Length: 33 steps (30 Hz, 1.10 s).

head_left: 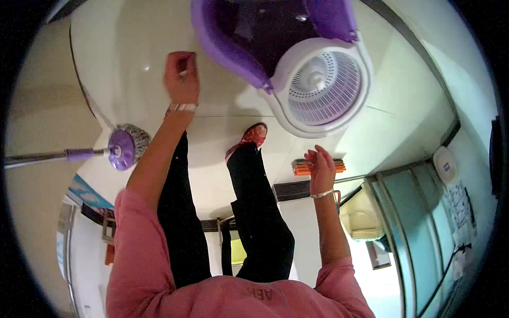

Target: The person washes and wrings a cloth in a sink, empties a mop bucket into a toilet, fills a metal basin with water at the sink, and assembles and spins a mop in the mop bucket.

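Observation:
My left hand [182, 78] hangs over the pale floor, left of the purple bucket [225, 50], its fingers curled in; what they hold, if anything, is hidden. Below the bucket's white spinner basket [326, 87], my right hand [322, 169] is held with its fingers apart and nothing in them. An orange-and-grey object [339, 166] lies on the floor behind that hand. To the left, a mop with a purple disc head [121, 150] and grey strands lies beside my left forearm, not touched by either hand.
The mop's metal handle [37, 158] runs out to the left edge. My foot in a red patterned shoe [254, 136] stands on the tiles [222, 127] below the bucket. At the right are teal panels [405, 212], a cream bag-like object [361, 217] and a white round-cornered object [445, 164].

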{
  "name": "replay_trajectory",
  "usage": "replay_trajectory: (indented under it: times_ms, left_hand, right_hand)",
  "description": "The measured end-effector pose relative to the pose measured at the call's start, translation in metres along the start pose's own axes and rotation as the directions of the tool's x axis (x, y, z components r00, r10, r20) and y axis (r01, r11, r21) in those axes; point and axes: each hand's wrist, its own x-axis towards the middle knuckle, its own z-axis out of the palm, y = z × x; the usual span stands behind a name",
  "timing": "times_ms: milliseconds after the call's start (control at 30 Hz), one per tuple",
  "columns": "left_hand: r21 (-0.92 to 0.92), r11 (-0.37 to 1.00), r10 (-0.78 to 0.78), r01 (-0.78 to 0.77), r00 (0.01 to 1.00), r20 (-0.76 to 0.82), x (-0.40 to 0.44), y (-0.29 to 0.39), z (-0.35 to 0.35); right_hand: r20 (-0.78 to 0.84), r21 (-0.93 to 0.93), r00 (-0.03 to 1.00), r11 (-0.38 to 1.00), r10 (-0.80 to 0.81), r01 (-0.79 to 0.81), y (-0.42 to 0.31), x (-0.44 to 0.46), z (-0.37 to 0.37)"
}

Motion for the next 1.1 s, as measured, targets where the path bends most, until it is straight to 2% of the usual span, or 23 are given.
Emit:
replay_trajectory:
  times_ms: [67,100,133,167,200,233,300,333,400,500,600,667,700,733,767,800,833,900,1000,1067,1100]
  left_hand:
    - [-0.192,0.95,0.242,-0.245,0.97,-0.04,-0.017,0.131,0.008]
    - [-0.209,0.887,0.405,-0.412,0.911,-0.078,-0.025,0.183,0.01]
    - [0.004,0.83,0.554,-0.558,0.824,0.116,-0.028,0.21,0.019]
    - [0.181,0.688,0.632,-0.702,0.703,0.327,-0.027,0.231,0.037]
    - [0.303,0.479,0.628,-0.824,0.563,0.537,-0.029,0.251,0.055]
    - [0.351,0.444,0.586,-0.825,0.563,0.583,-0.038,0.268,0.07]
    - [0.448,0.366,0.481,-0.816,0.577,0.66,-0.06,0.293,0.093]
    - [0.436,0.382,0.467,-0.815,0.577,0.67,-0.064,0.298,0.102]
    - [0.412,0.416,0.439,-0.811,0.576,0.69,-0.065,0.305,0.109]
    - [0.596,0.333,0.484,-0.731,0.675,0.557,-0.072,0.343,0.101]
    - [0.472,0.63,0.58,-0.617,0.778,0.242,-0.06,0.342,0.084]
    - [0.258,0.883,0.351,-0.392,0.917,0.191,-0.045,0.308,0.087]
    - [0.138,0.959,0.222,-0.249,0.957,0.189,-0.039,0.308,0.084]
    - [0.018,0.999,-0.034,0.03,0.964,0.265,-0.034,0.311,0.079]
    - [-0.077,0.945,-0.269,0.317,0.891,0.365,-0.03,0.328,0.076]
    - [-0.139,0.801,-0.459,0.582,0.747,0.48,-0.028,0.337,0.068]
    - [-0.117,0.783,-0.491,0.611,0.723,0.486,-0.025,0.333,0.062]
    - [-0.074,0.743,-0.552,0.666,0.671,0.495,-0.023,0.322,0.051]
    - [-0.151,0.729,-0.526,0.667,0.689,0.499,-0.026,0.354,0.028]
    - [-0.118,0.811,-0.453,0.574,0.741,0.495,-0.035,0.357,0.007]
    - [-0.09,0.816,-0.462,0.571,0.737,0.493,-0.042,0.356,-0.01]
  right_hand:
    - [-0.072,0.032,0.995,0.997,-0.072,0.074,-0.049,0.007,-0.051]
    - [-0.119,0.017,0.986,0.993,-0.114,0.117,-0.067,0.006,-0.067]
    - [-0.166,-0.001,0.974,0.987,-0.156,0.159,-0.081,0.005,-0.08]
    - [-0.191,-0.045,0.962,0.981,-0.193,0.188,-0.094,0.01,-0.093]
    - [-0.215,-0.091,0.949,0.972,-0.23,0.215,-0.107,0.02,-0.106]
    - [-0.238,-0.137,0.934,0.961,-0.267,0.24,-0.119,0.032,-0.119]
    - [-0.275,-0.397,0.865,0.869,-0.419,0.295,-0.135,0.057,-0.142]
    - [-0.251,-0.598,0.818,0.747,-0.518,0.29,-0.138,0.078,-0.158]
    - [-0.141,-0.521,0.845,0.764,-0.516,0.38,-0.154,0.096,-0.175]
    - [-0.204,-0.527,0.896,0.816,-0.394,0.238,-0.173,0.097,-0.19]
    - [-0.279,-0.324,0.929,0.935,-0.242,0.146,-0.199,0.081,-0.185]
    - [-0.163,-0.077,0.96,0.973,-0.227,0.217,-0.211,0.071,-0.183]
    - [-0.103,0.052,0.968,0.971,-0.229,0.235,-0.216,0.065,-0.181]
    - [-0.085,0.125,0.98,0.973,-0.182,0.192,-0.22,0.058,-0.178]
    - [-0.062,0.196,0.989,0.97,-0.136,0.146,-0.225,0.049,-0.174]
    - [-0.037,0.265,0.995,0.959,-0.09,0.097,-0.228,0.038,-0.169]
    - [-0.051,0.249,0.997,0.966,-0.056,0.067,-0.23,0.027,-0.165]
    - [-0.096,0.139,0.989,0.982,-0.117,0.13,-0.219,0.018,-0.167]
    - [-0.136,0.063,0.973,0.979,-0.186,0.196,-0.23,-0.013,-0.176]
    - [-0.141,0.075,0.969,0.974,-0.204,0.215,-0.227,-0.047,-0.182]
    - [-0.148,0.017,0.965,0.975,-0.215,0.22,-0.217,-0.067,-0.184]
